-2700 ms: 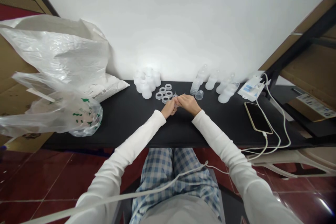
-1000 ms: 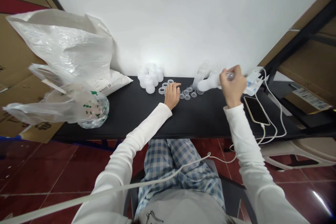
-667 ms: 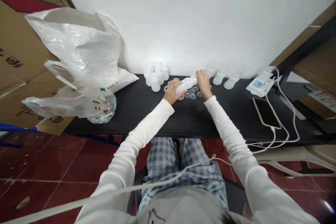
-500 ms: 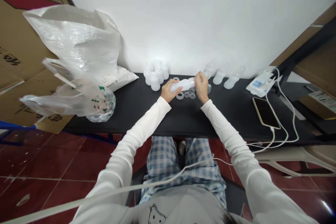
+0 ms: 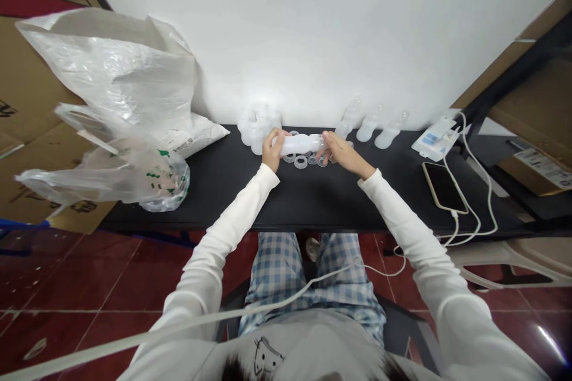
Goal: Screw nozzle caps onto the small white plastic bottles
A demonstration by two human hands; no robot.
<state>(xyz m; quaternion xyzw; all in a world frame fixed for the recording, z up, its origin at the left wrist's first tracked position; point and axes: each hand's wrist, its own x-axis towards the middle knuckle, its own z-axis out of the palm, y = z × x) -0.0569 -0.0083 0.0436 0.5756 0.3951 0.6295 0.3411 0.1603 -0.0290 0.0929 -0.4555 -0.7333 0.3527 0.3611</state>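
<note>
A translucent white plastic bottle (image 5: 295,144) lies sideways above the table between my hands. My left hand (image 5: 273,148) grips its wide left end. At its clear right end, my right hand (image 5: 336,150) has thumb and fingers around the clear top. Beneath and in front of the bottle are several clear plastic rings (image 5: 301,162), partly hidden by it and by my right hand. Several white bottles (image 5: 247,125) without clear tops stand in a cluster behind my left hand. To the right, three bottles (image 5: 367,127) with clear tops stand by the wall.
A large white plastic sack (image 5: 116,65) and a clear carrier bag (image 5: 154,175) occupy the table's left end. On the right lie a phone (image 5: 444,187) with a cable and a white-and-blue packet (image 5: 434,140). A white cord (image 5: 268,311) crosses over my lap.
The bottle has turned from slanted to nearly level. My right hand has rolled from a fist-like pinch to a flatter grip on the clear end. The view has shifted slightly.
</note>
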